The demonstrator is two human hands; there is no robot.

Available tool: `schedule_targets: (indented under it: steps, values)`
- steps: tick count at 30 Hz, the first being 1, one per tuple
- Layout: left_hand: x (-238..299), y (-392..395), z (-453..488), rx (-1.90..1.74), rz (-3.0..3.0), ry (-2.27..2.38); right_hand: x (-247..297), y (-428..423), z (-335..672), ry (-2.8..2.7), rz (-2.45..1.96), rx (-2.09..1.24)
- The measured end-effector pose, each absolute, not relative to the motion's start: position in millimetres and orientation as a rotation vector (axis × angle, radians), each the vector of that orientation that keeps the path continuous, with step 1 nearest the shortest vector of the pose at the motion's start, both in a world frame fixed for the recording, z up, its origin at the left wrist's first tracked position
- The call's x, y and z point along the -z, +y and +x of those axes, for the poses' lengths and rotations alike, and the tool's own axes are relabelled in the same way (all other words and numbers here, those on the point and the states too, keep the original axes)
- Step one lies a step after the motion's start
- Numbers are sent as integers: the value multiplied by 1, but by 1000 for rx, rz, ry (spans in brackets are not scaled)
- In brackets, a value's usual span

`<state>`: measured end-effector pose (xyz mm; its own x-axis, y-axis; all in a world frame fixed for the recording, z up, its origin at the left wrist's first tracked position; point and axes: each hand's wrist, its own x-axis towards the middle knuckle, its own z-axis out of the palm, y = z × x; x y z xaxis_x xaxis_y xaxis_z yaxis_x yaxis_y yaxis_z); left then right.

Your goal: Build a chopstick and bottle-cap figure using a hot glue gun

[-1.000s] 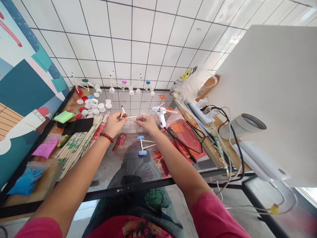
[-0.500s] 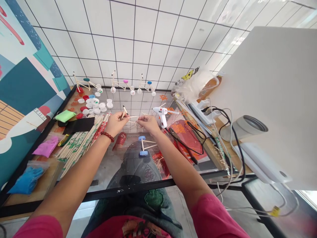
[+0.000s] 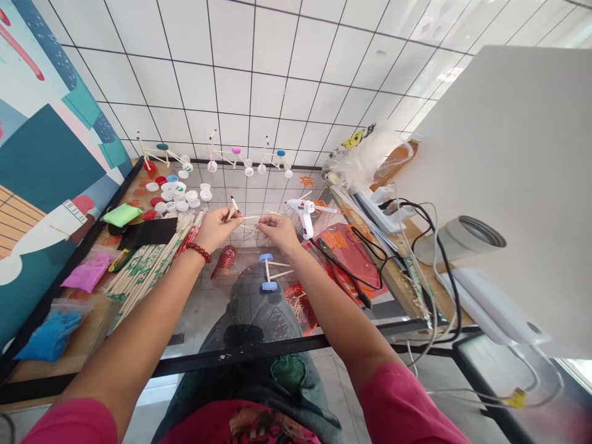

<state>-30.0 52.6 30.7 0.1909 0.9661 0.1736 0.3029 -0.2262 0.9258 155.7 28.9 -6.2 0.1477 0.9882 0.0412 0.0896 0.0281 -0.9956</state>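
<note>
My left hand (image 3: 216,227), with a red bead bracelet at the wrist, is closed on a small frame of thin wooden sticks (image 3: 244,218) held above the glass table. My right hand (image 3: 276,229) pinches the other end of the same stick frame. Below the hands, on the glass, lies a stick piece with two blue bottle caps (image 3: 267,271). A white glue gun (image 3: 301,213) stands just right of my right hand.
Chopsticks in paper sleeves (image 3: 152,262) lie left of my left arm, loose bottle caps (image 3: 174,192) behind them. Three stick-and-cap models (image 3: 230,156) stand by the tiled wall. Coloured bags (image 3: 84,274) sit far left. Cables, a power strip (image 3: 383,213) and a white board fill the right.
Both hands have stayed together on the stick frame, shifting only slightly; the view has drifted a little.
</note>
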Motion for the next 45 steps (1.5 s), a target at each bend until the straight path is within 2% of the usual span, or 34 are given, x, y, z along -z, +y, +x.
schedule_targets:
  steps: [45]
  values:
    - [-23,55,-37,-1136,1737,1125,2,26,156,-1223,-1328,-1043]
